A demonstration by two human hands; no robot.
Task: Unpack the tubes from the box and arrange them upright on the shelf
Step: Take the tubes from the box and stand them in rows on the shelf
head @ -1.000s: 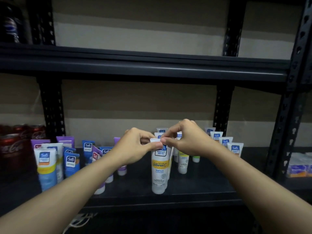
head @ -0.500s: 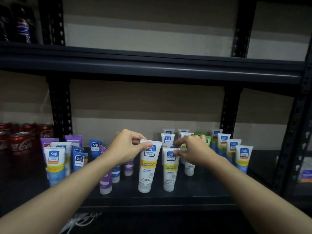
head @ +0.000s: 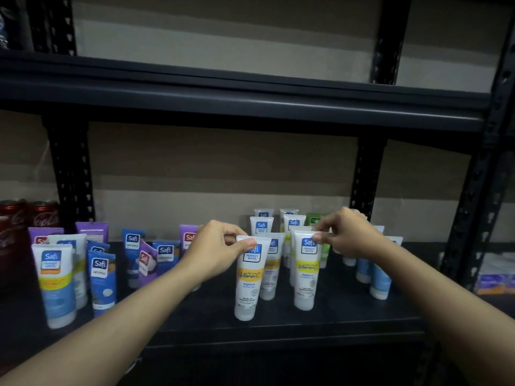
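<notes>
Two white tubes with yellow bands stand cap-down near the front of the dark shelf. My left hand pinches the top edge of the left yellow-band tube. My right hand pinches the top edge of the right yellow-band tube. Several more white tubes stand behind them, and a green tube shows at the back. Blue and purple tubes stand at the left. The box is out of view.
Red cola cans stand at the far left of the shelf. Black perforated uprights frame the bay, and an upper shelf hangs overhead. Several blue-banded tubes stand right of my right hand. Packets lie in the neighbouring bay.
Both hands held one tube together a second ago. They have since parted: the left keeps one yellow-band tube on the left, the right has taken the top of a second one beside it.
</notes>
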